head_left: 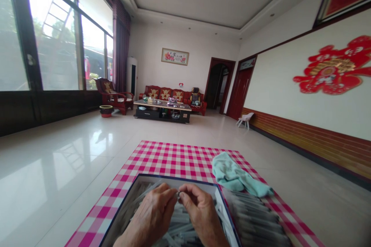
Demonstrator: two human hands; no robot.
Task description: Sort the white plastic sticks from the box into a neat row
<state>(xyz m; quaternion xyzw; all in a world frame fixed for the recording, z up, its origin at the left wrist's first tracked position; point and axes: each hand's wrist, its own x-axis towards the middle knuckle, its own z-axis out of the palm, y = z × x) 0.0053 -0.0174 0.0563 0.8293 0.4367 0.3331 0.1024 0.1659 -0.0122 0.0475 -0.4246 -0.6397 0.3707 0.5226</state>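
Observation:
My left hand (153,210) and my right hand (199,210) meet fingertip to fingertip above a shallow box. Both are closed in a pinch on one small piece (177,194), greyish with a dark end, mostly hidden by the fingers and too small to name. The box has a dark blue rim (171,177) and pale inner walls. Inside lie many loose, clear, slim plastic tubes (181,220), like pen barrels. Right of the box, outside it, is a row of dark, pen-like sticks (255,216), blurred, seemingly in clear plastic.
A pink-and-white checked cloth (174,158) covers the table under the box. A mint-green towel (237,175) lies crumpled at its right side, touching the row of sticks. Farther back stand a low coffee table (162,114), a wooden sofa (165,92) and a small white chair (245,120).

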